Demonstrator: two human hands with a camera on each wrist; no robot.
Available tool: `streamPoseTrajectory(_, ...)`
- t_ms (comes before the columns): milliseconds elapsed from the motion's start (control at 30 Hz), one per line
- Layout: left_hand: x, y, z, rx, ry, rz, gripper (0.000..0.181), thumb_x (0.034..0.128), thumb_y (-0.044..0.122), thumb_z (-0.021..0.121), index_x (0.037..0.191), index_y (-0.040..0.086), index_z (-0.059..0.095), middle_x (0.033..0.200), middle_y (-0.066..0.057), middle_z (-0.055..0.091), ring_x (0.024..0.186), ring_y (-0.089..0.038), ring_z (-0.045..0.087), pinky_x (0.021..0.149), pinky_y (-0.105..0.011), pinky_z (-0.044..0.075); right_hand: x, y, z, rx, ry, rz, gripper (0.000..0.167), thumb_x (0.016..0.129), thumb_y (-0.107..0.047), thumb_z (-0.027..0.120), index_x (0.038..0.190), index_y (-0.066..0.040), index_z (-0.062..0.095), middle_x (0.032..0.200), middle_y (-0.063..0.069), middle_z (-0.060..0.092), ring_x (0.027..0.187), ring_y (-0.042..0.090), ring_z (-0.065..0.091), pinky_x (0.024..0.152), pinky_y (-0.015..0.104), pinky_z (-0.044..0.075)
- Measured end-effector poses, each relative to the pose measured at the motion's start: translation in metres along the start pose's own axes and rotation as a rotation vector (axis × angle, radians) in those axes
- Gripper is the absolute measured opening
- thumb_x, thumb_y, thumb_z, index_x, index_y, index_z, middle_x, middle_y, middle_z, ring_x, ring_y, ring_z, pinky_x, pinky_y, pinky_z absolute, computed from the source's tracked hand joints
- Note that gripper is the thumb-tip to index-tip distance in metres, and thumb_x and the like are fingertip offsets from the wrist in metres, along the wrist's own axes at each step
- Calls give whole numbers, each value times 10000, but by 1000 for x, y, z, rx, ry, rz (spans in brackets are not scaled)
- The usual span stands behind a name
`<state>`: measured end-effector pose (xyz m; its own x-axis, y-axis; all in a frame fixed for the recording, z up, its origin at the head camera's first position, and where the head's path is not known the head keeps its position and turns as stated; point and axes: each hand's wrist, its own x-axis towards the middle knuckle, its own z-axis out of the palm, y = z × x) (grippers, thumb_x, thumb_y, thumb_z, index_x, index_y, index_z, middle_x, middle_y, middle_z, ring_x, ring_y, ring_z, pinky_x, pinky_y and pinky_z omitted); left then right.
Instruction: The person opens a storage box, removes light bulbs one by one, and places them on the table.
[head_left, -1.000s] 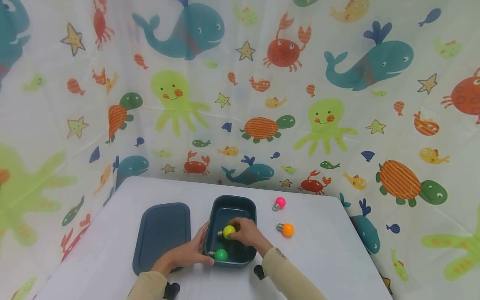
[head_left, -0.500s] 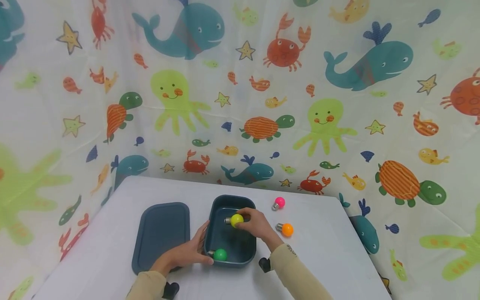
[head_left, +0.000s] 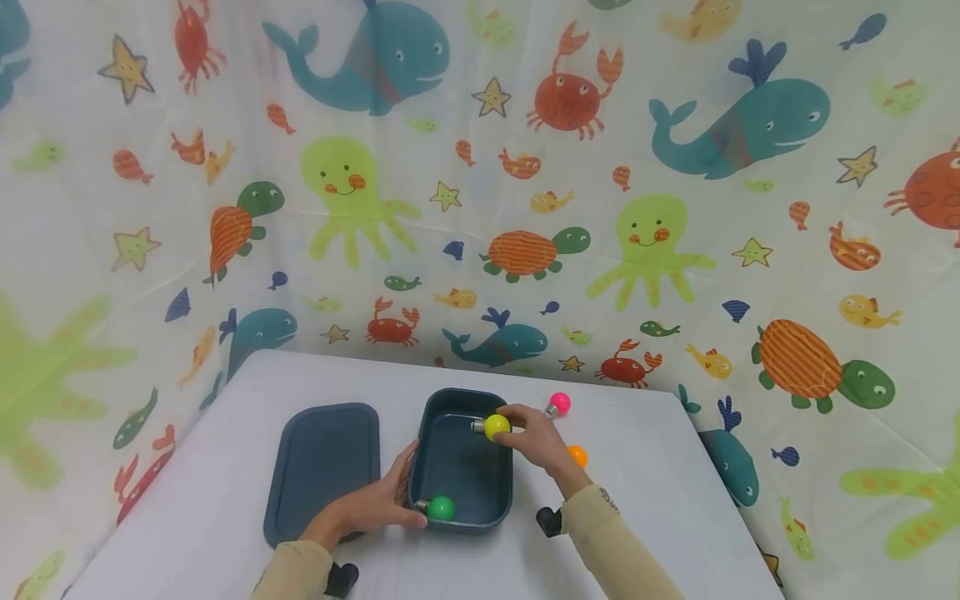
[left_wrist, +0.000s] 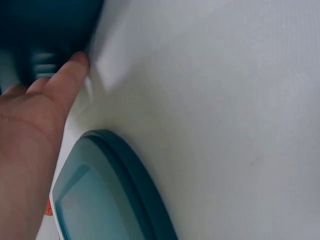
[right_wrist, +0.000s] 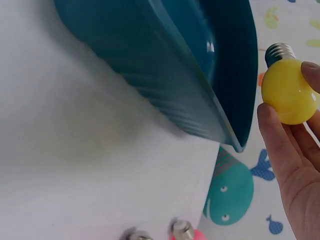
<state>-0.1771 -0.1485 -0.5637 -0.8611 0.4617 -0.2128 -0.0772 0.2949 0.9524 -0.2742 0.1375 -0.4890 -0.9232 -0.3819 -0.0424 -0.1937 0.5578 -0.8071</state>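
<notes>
In the head view, my right hand (head_left: pixel 536 437) pinches a yellow light bulb (head_left: pixel 496 428) by its round globe, above the right rim of a dark blue rectangular container (head_left: pixel 423 425). The bulb's metal screw base points left. The right wrist view shows the yellow bulb (right_wrist: pixel 286 92) between thumb and fingertips, apart from the container wall (right_wrist: pixel 150 75). A green bulb (head_left: pixel 442 508) lies inside, in the near left corner. My left hand (head_left: pixel 378 504) rests against the container's left side, thumb by the near corner; its fingers look fairly straight in the left wrist view.
Left of the container lies a matching dark blue lid (head_left: pixel 322 467), flat on the white table (head_left: pixel 637 517). To the right are a pink bulb (head_left: pixel 560 403) and an orange bulb (head_left: pixel 577 455), partly hidden by the right hand. A sea-animal curtain (head_left: pixel 465 167) surrounds the back and sides.
My right hand has raised the yellow bulb from low in the container and carried it away and to the right, up to the rim. The left hand and container stay put.
</notes>
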Motion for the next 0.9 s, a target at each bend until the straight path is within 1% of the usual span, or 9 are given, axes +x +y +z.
streamPoseTrajectory(100,1,1,-1,4,-2,1,1217,815,252,808,1551,220,-160,1625,-190,-58,1465,-426,103,1155,-577,168,-1,2,-5,7,12,15,427,882,-213,729,1274,-85,617,1275,100,619,1205,329,562,938,462,527)
streamPoseTrajectory(400,-2,6,0,-5,-8,-7,1215,820,261,803,1550,220,-168,1623,-202,-52,1464,-432,92,1154,-584,163,-9,14,-10,25,32,12,442,880,-189,732,1286,-60,610,1261,108,630,1209,346,560,915,452,541)
streamPoseTrajectory(733,-2,6,-1,-4,-14,-3,1208,826,254,797,1548,215,-171,1625,-192,-58,1466,-426,90,1153,-588,163,-21,28,-28,-7,99,71,422,861,-181,754,1259,-107,638,1254,88,634,1220,345,549,909,442,545)
streamPoseTrajectory(900,-1,6,-2,-1,-20,9,1197,831,245,794,1550,194,-163,1622,-196,-70,1468,-426,79,1156,-580,165,-28,36,-38,11,131,101,410,869,-155,741,1263,-128,632,1270,74,621,1224,325,542,907,425,548)
